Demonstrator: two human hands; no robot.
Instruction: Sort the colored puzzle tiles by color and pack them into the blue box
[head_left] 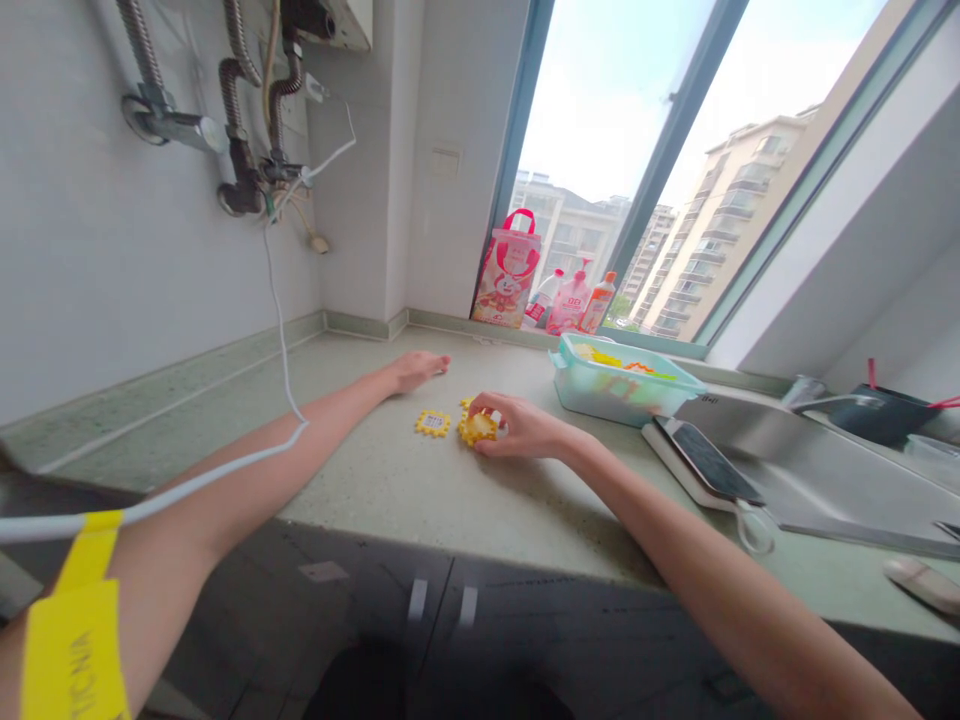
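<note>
My right hand [517,428] lies on the green countertop [390,480] with its fingers curled round a small yellow toothed plastic piece [477,428]. A second flat yellow piece [433,423] lies just left of it, apart from both hands. My left hand [415,369] rests further back on the counter, fingers together and pointing right, with nothing visibly in it. A light green box [622,388] holding several coloured pieces stands to the right of my right hand.
A phone on a white block [705,462] lies beside a steel sink [840,480]. A red bag [508,272] and bottles [574,300] stand on the window sill. Pipes [240,150] and a white cable [279,320] hang on the left wall.
</note>
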